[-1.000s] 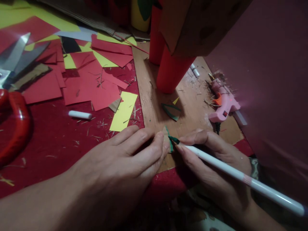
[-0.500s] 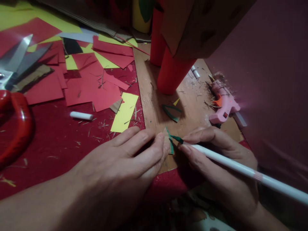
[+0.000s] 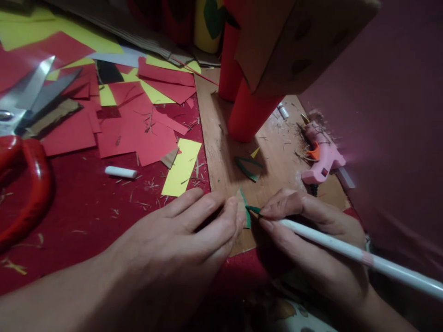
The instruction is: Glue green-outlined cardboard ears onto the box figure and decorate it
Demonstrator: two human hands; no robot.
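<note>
My left hand is closed, its fingertips holding a small piece of cardboard down on the wooden board. A green stripe runs along the cardboard's right edge; its left part is hidden under my fingers. In my right hand a green felt-tip pen with a white barrel is pinched between thumb and fingers. The pen's green tip touches the green edge. Just beyond lies another small cardboard piece with a dark green outline, near a tiny yellow paper triangle.
Large red-handled scissors lie open at left beside red paper scraps. A white stick and a yellow paper strip are nearer. Red tubes under a cardboard box stand ahead. A pink glue gun lies right.
The pen tip has moved slightly down along the cardboard piece's green edge. The whole view has shifted a little, with things appearing lower. Both hands keep their hold.
</note>
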